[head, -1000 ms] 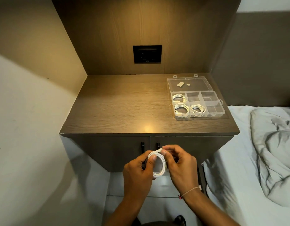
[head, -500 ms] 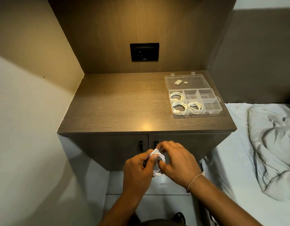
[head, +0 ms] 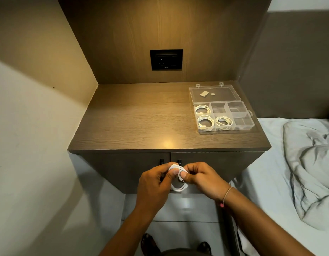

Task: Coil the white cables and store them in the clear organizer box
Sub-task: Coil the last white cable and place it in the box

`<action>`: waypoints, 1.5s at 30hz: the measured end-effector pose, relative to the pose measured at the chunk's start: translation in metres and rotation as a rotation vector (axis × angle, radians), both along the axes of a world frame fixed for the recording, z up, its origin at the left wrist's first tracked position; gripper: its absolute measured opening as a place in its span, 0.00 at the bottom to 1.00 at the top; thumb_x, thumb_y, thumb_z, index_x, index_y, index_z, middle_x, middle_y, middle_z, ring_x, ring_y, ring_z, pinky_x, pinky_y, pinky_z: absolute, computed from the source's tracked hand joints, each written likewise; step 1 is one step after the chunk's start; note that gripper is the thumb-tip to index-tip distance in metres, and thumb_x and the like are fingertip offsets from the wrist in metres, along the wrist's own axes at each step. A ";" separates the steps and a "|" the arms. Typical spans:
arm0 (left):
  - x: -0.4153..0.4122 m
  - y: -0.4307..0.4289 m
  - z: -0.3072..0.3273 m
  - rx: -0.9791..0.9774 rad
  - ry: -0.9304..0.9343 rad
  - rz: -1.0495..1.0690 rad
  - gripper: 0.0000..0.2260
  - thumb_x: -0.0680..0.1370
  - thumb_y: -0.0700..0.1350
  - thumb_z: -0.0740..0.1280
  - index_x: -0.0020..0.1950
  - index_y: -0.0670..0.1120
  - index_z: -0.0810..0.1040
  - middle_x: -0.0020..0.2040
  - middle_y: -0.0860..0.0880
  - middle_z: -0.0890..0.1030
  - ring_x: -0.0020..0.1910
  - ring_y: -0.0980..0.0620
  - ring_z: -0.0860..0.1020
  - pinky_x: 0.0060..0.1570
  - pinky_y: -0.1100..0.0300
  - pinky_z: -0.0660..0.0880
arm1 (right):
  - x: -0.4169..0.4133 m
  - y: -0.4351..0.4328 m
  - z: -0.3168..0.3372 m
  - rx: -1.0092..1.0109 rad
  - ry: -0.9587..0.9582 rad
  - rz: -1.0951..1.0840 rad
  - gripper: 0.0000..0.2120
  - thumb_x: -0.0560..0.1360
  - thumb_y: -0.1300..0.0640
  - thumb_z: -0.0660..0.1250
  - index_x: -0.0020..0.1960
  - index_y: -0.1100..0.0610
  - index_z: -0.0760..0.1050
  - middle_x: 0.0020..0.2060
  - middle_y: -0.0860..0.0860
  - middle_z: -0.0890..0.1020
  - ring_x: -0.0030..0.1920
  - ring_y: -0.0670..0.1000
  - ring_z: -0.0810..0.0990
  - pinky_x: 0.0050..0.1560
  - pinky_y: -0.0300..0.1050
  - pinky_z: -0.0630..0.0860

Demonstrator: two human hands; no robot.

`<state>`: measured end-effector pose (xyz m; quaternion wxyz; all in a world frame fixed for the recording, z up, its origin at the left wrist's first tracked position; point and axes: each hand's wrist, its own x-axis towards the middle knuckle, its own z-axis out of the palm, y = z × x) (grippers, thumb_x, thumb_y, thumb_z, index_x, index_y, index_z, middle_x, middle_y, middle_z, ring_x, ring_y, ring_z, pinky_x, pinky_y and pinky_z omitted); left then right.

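- The left hand (head: 156, 183) and right hand (head: 200, 177) meet in front of the cabinet (head: 123, 169), below its top edge; both pinch one white coil (head: 178, 179) between thumb and fingers.
- The coil hangs as an upright oval — long axis roughly vertical, its lower loop drooping free below the thumbs. A short connector end sticks down beside the right thumb.
- The box (head: 224, 116) lies up and to the right of the hands, well apart, on the cabinet top near its right edge. Its long side runs left to right, and its lid (head: 212, 93) lies open flat on the far side.
- Three stored coils lie flat in it: one in the far-left cell (head: 202, 109), one in the near-left cell (head: 206, 122), one in the near-middle cell (head: 223, 121). The other cells look bare.
- Two small labels show on the lid; their writing is too small to read.
- A black socket (head: 166, 59) sits on the back panel straight ahead of the hands; a small mark at its lower edge is unreadable.
- The wood top left of the box is bare, open from front edge to back panel.
- A bed (head: 271, 182) with a crumpled blanket (head: 311, 163) lies right of the right hand; a pale wall closes the left side.
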<state>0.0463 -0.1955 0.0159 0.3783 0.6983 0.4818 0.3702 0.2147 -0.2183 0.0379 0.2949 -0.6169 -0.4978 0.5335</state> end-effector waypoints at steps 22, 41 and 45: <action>0.000 0.009 -0.005 -0.086 -0.068 -0.061 0.10 0.78 0.51 0.66 0.56 0.54 0.82 0.47 0.55 0.86 0.46 0.59 0.84 0.42 0.66 0.81 | 0.003 -0.013 -0.017 0.489 -0.489 0.024 0.24 0.78 0.33 0.52 0.65 0.43 0.74 0.49 0.44 0.84 0.48 0.47 0.81 0.48 0.49 0.80; -0.006 0.049 -0.007 -0.370 -0.116 -0.443 0.11 0.78 0.48 0.66 0.59 0.52 0.81 0.45 0.51 0.85 0.40 0.52 0.82 0.35 0.61 0.77 | -0.013 0.001 -0.021 0.237 0.026 -0.543 0.10 0.79 0.57 0.66 0.45 0.51 0.86 0.31 0.53 0.85 0.29 0.49 0.81 0.29 0.44 0.78; -0.005 0.063 -0.002 -0.579 -0.145 -0.558 0.12 0.78 0.43 0.67 0.62 0.50 0.79 0.46 0.51 0.84 0.42 0.50 0.80 0.35 0.62 0.74 | -0.002 0.005 -0.019 0.231 -0.024 -0.551 0.08 0.78 0.56 0.67 0.47 0.50 0.85 0.33 0.49 0.86 0.31 0.48 0.83 0.27 0.41 0.77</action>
